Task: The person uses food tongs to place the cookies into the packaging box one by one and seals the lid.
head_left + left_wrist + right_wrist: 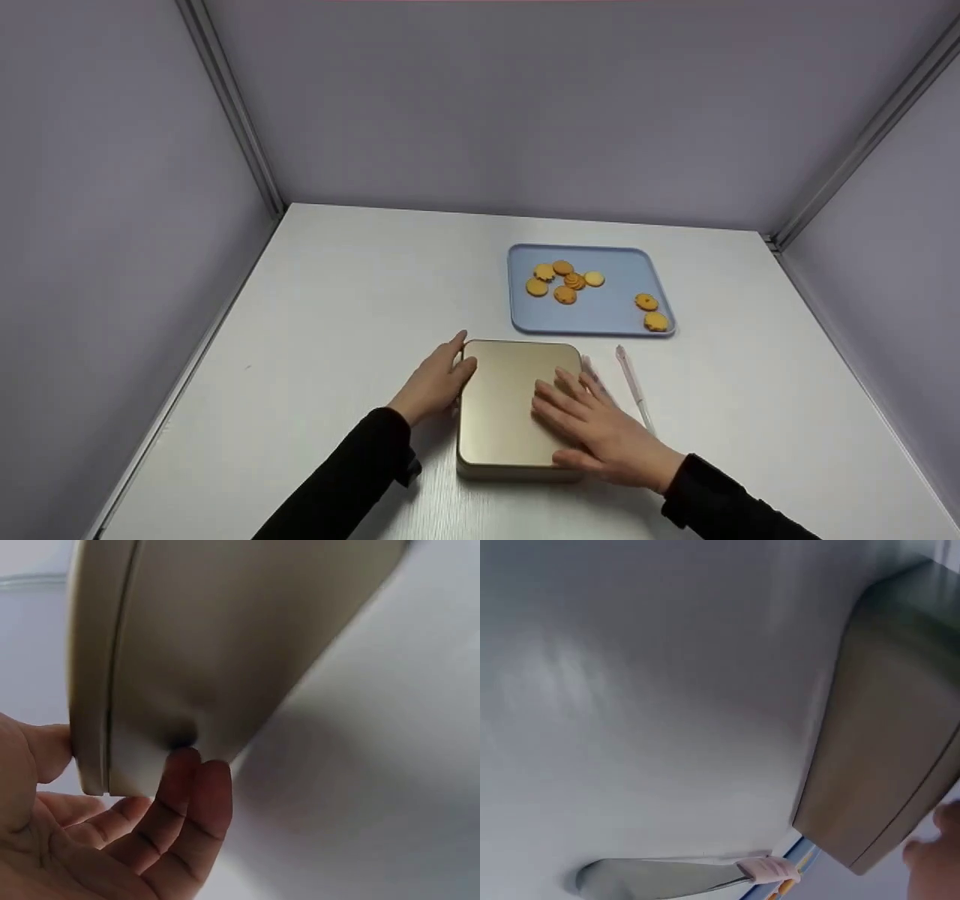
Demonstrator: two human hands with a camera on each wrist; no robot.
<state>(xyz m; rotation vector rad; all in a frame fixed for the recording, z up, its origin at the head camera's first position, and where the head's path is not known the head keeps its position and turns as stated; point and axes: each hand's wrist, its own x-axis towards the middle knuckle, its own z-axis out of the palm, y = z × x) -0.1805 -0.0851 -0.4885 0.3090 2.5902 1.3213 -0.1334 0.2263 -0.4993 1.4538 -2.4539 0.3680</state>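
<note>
A gold rectangular tin (517, 405) with its lid on lies on the white table. My left hand (436, 379) holds its left side, the thumb on the lid's edge and the fingers against the wall. In the left wrist view, curled fingertips (206, 787) meet the tin's side below the lid seam. Over the right part of the lid spreads my right hand (600, 431), its fingers extended and apart. The right wrist view has the tin's side wall (881, 735) and only a bit of that hand at the right edge.
Behind the tin is a blue tray (615, 322) bearing several cookies (565, 295), with two (651, 311) at its right end. Slim pink-and-clear strips, one of them plainly visible (634, 382), lie right of the tin. Grey panels (510, 105) enclose the table's back and sides.
</note>
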